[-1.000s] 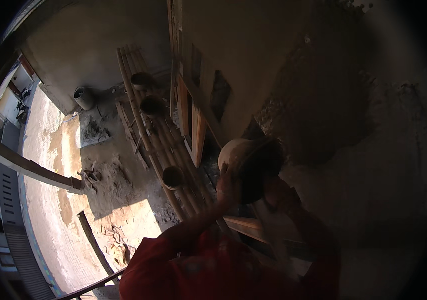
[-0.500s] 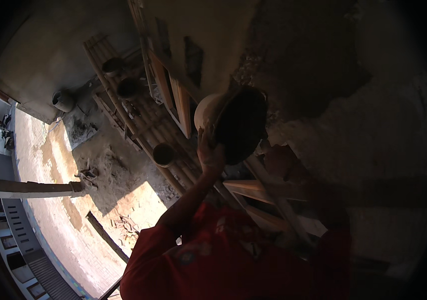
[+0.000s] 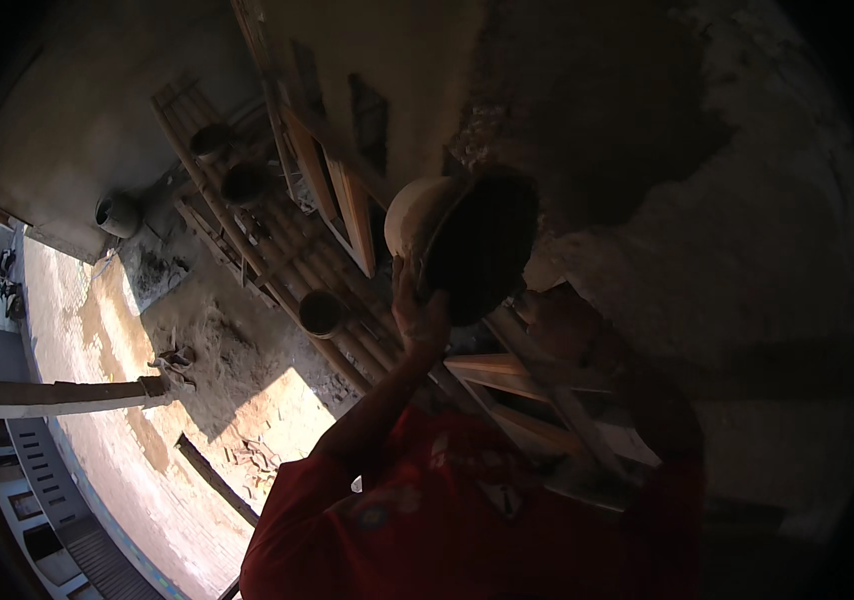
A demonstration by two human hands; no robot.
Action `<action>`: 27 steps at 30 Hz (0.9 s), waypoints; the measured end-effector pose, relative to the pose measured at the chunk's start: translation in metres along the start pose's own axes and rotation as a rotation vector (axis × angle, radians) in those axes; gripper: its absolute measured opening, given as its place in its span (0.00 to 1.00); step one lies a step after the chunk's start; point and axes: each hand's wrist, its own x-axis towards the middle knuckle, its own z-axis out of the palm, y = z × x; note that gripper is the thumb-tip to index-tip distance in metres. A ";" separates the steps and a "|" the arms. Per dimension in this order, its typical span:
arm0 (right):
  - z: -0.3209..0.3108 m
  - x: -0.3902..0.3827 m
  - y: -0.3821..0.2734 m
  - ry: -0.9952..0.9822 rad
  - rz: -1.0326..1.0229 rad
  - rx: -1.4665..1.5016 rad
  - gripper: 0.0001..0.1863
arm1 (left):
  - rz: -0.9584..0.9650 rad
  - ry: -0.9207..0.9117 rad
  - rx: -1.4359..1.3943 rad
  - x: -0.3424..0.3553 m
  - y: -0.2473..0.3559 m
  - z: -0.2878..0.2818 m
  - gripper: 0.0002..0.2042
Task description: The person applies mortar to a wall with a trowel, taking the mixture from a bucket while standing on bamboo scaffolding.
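A pale round bucket, tilted so that its dark mouth faces right, is held up in front of the wall. My left hand grips its near lower side, thumb at the rim and fingers round the outside. What lies inside the bucket is too dark to make out. Just right of the rim, my right hand is closed, fingers curled. Whatever it may hold is lost in the shadow. On the wall beyond, a dark patch of plaster borders a lighter, rough area.
A bamboo scaffold platform runs below on the left, with several dark buckets on it, one bucket nearest me. Wooden frames lean beside it. Another bucket stands farther left. Rubble lies on the sunlit ground.
My view has shifted slightly, and the surroundings sit a little farther left. The bucket stays tilted in my left hand. My right hand remains closed beside the rim.
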 end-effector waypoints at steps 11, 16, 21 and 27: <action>-0.002 0.060 -0.014 0.134 0.050 -0.257 0.17 | 0.192 -0.063 0.107 0.003 0.019 0.004 0.35; -0.007 0.029 -0.027 0.143 -0.065 -0.089 0.15 | 0.258 -0.089 0.082 0.005 0.025 0.001 0.32; -0.032 0.012 0.006 0.435 -0.033 -0.408 0.16 | 0.275 -0.057 0.094 0.005 0.041 -0.011 0.30; 0.003 0.046 0.031 0.445 0.006 -0.497 0.17 | 0.261 -0.038 0.074 0.009 0.050 -0.008 0.30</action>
